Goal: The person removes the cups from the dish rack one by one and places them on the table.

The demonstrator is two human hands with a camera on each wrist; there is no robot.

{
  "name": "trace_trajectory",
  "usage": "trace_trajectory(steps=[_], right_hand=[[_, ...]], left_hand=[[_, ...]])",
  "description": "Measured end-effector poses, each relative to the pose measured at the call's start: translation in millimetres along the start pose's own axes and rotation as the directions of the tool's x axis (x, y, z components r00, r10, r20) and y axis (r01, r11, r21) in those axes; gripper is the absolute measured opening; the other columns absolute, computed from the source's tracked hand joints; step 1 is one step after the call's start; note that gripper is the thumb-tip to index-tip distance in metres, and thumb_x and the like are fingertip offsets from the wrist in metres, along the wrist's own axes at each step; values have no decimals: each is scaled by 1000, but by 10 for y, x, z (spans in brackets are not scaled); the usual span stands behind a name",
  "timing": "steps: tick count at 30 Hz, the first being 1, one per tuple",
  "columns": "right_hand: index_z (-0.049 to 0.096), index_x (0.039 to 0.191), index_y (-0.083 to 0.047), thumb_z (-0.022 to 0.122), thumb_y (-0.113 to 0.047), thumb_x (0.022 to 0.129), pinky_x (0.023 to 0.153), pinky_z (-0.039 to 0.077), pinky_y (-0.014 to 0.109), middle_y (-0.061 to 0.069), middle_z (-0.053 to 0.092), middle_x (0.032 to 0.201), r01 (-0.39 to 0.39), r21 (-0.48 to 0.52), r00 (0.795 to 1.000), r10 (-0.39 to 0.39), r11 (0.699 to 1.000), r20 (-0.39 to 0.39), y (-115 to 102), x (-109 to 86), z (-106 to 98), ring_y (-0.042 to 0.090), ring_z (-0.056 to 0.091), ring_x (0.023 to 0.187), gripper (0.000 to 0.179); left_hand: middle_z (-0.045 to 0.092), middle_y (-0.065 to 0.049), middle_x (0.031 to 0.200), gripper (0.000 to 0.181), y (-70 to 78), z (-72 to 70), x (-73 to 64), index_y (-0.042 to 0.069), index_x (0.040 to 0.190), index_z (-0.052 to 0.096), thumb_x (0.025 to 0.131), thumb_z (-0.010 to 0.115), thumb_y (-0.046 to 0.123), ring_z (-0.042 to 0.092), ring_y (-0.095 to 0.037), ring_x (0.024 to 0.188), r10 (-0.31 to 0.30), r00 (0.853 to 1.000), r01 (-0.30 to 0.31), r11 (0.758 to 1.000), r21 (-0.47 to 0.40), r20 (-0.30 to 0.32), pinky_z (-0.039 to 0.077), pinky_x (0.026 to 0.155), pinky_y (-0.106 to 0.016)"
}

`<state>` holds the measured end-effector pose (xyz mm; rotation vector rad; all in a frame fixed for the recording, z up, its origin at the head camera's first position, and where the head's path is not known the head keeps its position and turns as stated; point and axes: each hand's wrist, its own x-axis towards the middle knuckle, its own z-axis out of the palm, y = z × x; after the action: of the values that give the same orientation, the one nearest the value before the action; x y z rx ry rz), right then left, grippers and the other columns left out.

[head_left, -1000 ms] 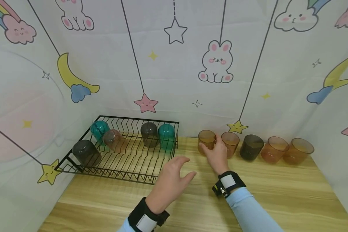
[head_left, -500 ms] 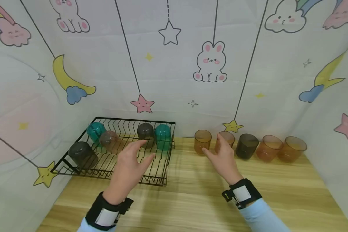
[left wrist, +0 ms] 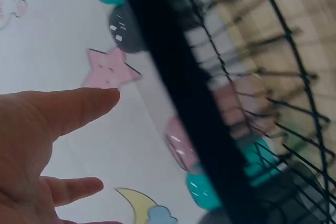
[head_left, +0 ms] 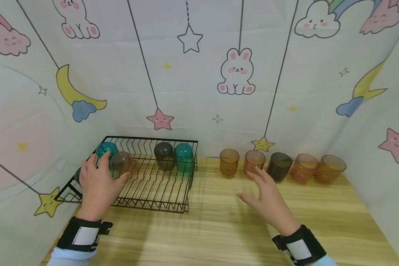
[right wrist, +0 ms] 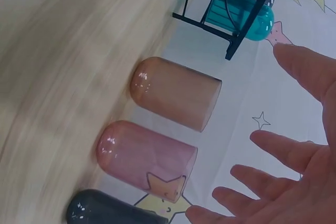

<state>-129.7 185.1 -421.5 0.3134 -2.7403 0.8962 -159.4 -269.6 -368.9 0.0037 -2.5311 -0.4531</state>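
Observation:
My left hand [head_left: 98, 186] is over the left end of the black wire rack [head_left: 146, 138], fingers spread and holding nothing. It largely covers a dark grey cup [head_left: 77, 176] there. Beside it stand an upside-down teal cup [head_left: 102, 149] and a pinkish cup [head_left: 122, 162]. My right hand [head_left: 272, 201] hovers with its fingers spread, in front of a row of upright cups. Nearest to it are a pink cup [head_left: 253, 160] and a dark cup [head_left: 278, 168]. An amber cup [right wrist: 176, 94] shows apart from the right fingers in the right wrist view.
Another dark cup [head_left: 164, 157] and a teal cup [head_left: 184, 159] sit upside down at the rack's right end. A second pink cup [head_left: 303, 170] and an amber cup [head_left: 330, 170] end the row on the wooden table [head_left: 219, 236]. A patterned cloth [head_left: 199, 92] hangs behind.
My right hand has let go of the leftmost amber cup and drawn back toward the right. My left hand has moved left across the rack to its far left end.

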Motion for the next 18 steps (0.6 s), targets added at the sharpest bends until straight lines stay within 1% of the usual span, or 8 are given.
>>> trace_trajectory(steps=[2, 4, 8, 13, 15, 18], right_hand=[[47, 135, -10, 68, -53, 78, 100, 26, 58, 15, 28, 146, 16, -29, 1000, -16, 999, 8, 10, -37, 11, 36, 19, 134, 74], [47, 135, -10, 69, -52, 78, 100, 25, 58, 15, 30, 145, 34, -51, 999, -34, 998, 6, 18, -63, 20, 36, 20, 134, 74], [47, 135, -10, 68, -53, 78, 100, 27, 56, 15, 34, 143, 69, -68, 998, -68, 995, 14, 15, -98, 28, 37, 27, 130, 74], [47, 135, -12, 68, -52, 79, 100, 29, 53, 13, 35, 142, 92, -49, 995, -90, 995, 35, -26, -125, 41, 34, 29, 129, 72], [47, 135, -12, 68, -51, 79, 100, 29, 52, 13, 36, 142, 96, -44, 995, -94, 994, 42, -52, -136, 47, 34, 29, 130, 71], [48, 134, -12, 66, -54, 79, 100, 30, 49, 12, 36, 142, 99, -52, 994, -96, 994, 60, -84, -146, 59, 32, 30, 130, 72]], left_hand=[[16, -39, 139, 88, -125, 15, 2, -2, 140, 32, 72, 79, 28, 2, -58, 128, -22, 999, 21, 999, 28, 28, 7, 94, -73], [13, -40, 139, 88, -234, 18, 13, -2, 140, 31, 72, 78, 30, 0, -58, 127, -39, 998, 36, 998, 48, 54, 6, 94, -74], [8, -41, 139, 90, -403, 15, 63, 0, 142, 28, 73, 77, 32, -5, -59, 127, -78, 990, 69, 994, 80, 118, 5, 95, -72], [7, -43, 138, 92, -527, 26, 117, 0, 142, 28, 72, 77, 34, -5, -61, 125, -111, 976, 91, 989, 114, 186, 6, 94, -73], [8, -45, 137, 91, -559, 37, 116, -1, 142, 28, 73, 76, 35, -3, -63, 123, -120, 970, 96, 988, 122, 209, 7, 94, -73], [10, -46, 134, 92, -599, 58, 102, -2, 141, 28, 72, 76, 35, 2, -65, 122, -137, 961, 107, 985, 132, 240, 9, 94, -73]])
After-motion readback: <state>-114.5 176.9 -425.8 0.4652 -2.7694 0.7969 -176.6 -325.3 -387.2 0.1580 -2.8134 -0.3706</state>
